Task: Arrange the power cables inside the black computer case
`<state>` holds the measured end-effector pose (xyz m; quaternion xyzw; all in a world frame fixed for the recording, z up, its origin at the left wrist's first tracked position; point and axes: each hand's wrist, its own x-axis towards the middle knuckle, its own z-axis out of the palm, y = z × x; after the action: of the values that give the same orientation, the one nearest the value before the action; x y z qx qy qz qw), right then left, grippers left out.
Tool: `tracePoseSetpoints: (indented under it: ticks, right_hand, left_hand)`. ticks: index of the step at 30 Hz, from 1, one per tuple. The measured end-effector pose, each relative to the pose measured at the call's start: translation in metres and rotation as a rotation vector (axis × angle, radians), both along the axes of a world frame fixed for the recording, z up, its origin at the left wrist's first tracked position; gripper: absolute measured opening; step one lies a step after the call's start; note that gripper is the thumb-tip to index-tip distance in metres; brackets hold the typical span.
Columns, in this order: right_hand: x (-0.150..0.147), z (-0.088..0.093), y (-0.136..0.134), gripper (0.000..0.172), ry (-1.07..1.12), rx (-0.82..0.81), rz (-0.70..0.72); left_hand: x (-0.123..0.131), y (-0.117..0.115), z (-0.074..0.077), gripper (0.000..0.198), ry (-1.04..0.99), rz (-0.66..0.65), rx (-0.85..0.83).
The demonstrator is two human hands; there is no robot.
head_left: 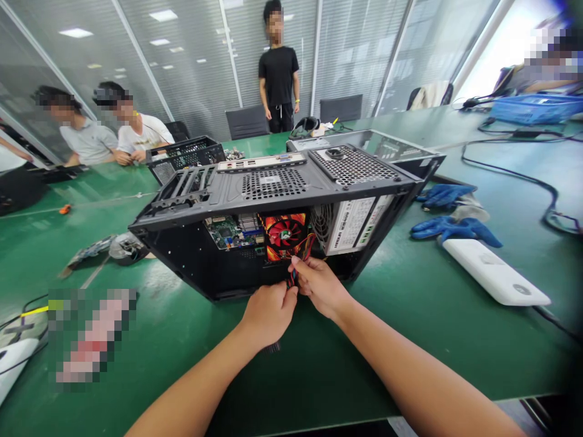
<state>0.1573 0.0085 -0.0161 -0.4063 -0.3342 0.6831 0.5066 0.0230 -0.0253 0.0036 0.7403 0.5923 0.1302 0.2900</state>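
- My left hand (268,312) is curled closed, and its thumb and fingertips pinch the wires from the left side.
- The wires (308,245), red and black, are a thin bundle. Their long axis goes from the pinch up and a little right, to the red fan (286,230) just above the grip.
- The lower end of the wires is hidden between the fingertips, so I cannot tell if there is a plug.
- My right hand (319,285) touches the left one, and its fingers are pressed together on the same wires.
- Behind the grip the computer case (273,188) lies with its open side toward me and its long axis from left to right.
- Above and right of the grip, inside the case, is the power supply (350,224); its label is too small to read.
- Well apart on the right lie blue gloves (450,227).
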Motion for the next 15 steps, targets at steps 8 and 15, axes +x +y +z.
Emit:
tracePoseSetpoints:
  ticks: [8, 15]
  right_hand:
    - [0.006, 0.001, 0.004, 0.037, 0.189, -0.07, 0.144]
    - [0.005, 0.001, 0.002, 0.039, 0.149, -0.05, 0.132]
  left_hand:
    - [-0.005, 0.012, -0.011, 0.047, -0.867, -0.081, -0.651]
    - [-0.004, 0.008, -0.007, 0.045, -0.535, -0.006, -0.443]
